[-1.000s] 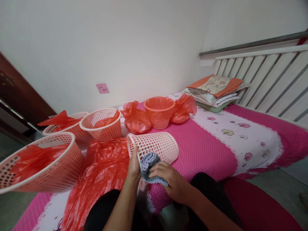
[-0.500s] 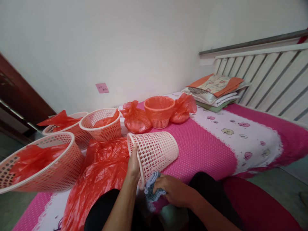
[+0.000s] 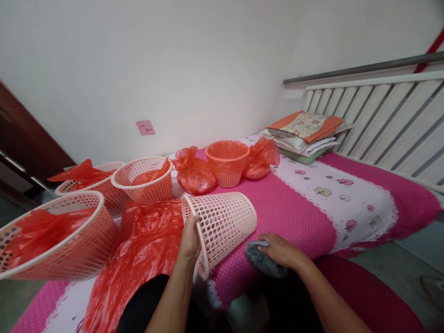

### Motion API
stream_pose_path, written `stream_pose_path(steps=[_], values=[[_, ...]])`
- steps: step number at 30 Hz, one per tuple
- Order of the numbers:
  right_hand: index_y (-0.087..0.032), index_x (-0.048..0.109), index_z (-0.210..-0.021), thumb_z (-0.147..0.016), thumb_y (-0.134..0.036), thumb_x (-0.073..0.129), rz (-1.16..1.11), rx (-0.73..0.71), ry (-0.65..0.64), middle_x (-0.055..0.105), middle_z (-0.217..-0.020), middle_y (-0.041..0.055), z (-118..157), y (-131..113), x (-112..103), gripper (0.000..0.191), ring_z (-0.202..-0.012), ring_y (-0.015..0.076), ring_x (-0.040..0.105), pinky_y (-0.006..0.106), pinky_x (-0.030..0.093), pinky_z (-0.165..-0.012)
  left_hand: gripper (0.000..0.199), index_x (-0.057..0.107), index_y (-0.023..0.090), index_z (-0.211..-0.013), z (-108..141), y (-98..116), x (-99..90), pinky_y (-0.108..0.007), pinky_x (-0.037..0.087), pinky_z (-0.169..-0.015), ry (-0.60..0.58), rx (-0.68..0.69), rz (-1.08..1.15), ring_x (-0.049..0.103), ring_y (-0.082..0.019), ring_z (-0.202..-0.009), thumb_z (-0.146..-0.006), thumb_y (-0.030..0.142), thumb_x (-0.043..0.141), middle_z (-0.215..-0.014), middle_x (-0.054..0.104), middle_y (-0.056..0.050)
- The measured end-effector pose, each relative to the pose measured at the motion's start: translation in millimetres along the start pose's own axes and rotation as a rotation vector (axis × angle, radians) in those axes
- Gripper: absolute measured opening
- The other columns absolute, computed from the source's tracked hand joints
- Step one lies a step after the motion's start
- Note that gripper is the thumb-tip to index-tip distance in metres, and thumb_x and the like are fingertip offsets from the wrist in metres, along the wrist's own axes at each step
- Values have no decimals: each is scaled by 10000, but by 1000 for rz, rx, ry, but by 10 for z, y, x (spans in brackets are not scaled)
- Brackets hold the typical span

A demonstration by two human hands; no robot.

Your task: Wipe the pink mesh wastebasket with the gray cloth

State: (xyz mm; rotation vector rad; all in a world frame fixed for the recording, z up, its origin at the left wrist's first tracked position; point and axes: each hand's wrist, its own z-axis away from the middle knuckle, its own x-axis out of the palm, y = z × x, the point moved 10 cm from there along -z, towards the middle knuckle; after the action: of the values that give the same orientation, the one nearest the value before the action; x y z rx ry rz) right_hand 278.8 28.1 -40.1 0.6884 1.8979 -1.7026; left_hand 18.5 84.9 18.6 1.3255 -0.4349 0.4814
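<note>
A pale pink perforated plastic basket lies on its side at the front edge of the bed, its mouth facing left. My left hand grips the basket's rim, fingers wrapped around it. To the right of the basket, my right hand is closed on a bunched grey-blue cloth, held apart from the basket. Left of the basket, a flat red plastic bag is spread over the bed and hangs toward my lap.
Several pink baskets with red bags, such as a large basket, stand at left. Tied red bags flank a lined basket near the wall. Folded bedding is stacked by the white rail headboard. A red stool seat is at lower right.
My right hand has moved right and slightly up with the cloth, away from the basket's rim. My left hand still holds the basket in nearly the same place.
</note>
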Motion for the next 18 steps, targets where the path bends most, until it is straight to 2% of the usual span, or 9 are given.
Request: stream_pose_path(steps=[2, 3, 6, 9, 11, 13, 16, 18], values=[[-219, 735, -730, -798, -284, 569, 52, 86, -4, 777, -791, 74, -33, 173, -193, 190, -705, 229, 683, 309, 441, -644, 391, 636, 170, -970, 7, 14, 1, -396, 571, -854, -29, 29, -24, 743, -286, -935, -624, 330, 720, -880, 766, -50], [-218, 748, -785, -816, -312, 544, 73, 126, 53, 784, -843, 89, -42, 246, -344, 227, -748, 243, 694, 323, 459, -675, 405, 642, 170, -988, 15, 17, 5, -390, 570, -855, -44, 41, -32, 743, -282, -935, -626, 332, 725, -883, 767, -46], [-198, 766, -981, -830, -402, 513, 59, 189, 363, 783, -959, 121, 6, 366, -833, 358, -859, 280, 706, 368, 495, -773, 374, 658, 179, -974, 45, 9, 29, -381, 572, -867, -85, 59, -44, 743, -275, -937, -635, 316, 735, -879, 772, -36], [-176, 726, -1169, -836, -508, 518, -107, 188, 619, 775, -1059, 126, 108, 403, -1040, 514, -936, 289, 706, 393, 517, -842, 305, 664, 176, -900, 54, -51, 13, -391, 575, -889, -64, 32, -56, 747, -281, -942, -657, 330, 767, -845, 776, -40], [-161, 695, -1240, -827, -558, 543, -253, 185, 704, 765, -1128, 130, 131, 416, -991, 593, -987, 291, 705, 407, 526, -885, 320, 680, 157, -920, 51, -101, 28, -407, 576, -911, -61, -5, -71, 749, -290, -962, -715, 381, 782, -870, 786, -68], [-142, 672, -1287, -812, -580, 582, -379, 183, 702, 747, -1201, 145, 90, 408, -833, 653, -1052, 301, 700, 431, 525, -934, 366, 704, 134, -1007, 54, -135, 81, -432, 573, -941, -92, -43, -76, 749, -301, -999, -806, 436, 749, -949, 796, -117], [-140, 675, -1293, -764, -559, 682, -518, 167, 556, 729, -1257, 153, -48, 353, -517, 674, -1131, 316, 688, 461, 515, -991, 431, 713, 128, -1150, 69, -144, 142, -463, 560, -987, -132, -95, -52, 743, -310, -1058, -932, 491, 629, -1065, 790, -169], [-158, 695, -1258, -736, -529, 740, -605, 160, 475, 741, -1235, 139, -105, 331, -382, 642, -1114, 312, 700, 455, 533, -970, 503, 702, 133, -1223, 77, -154, 128, -479, 553, -1007, -123, -141, -27, 739, -316, -1081, -970, 542, 554, -1109, 782, -184]])
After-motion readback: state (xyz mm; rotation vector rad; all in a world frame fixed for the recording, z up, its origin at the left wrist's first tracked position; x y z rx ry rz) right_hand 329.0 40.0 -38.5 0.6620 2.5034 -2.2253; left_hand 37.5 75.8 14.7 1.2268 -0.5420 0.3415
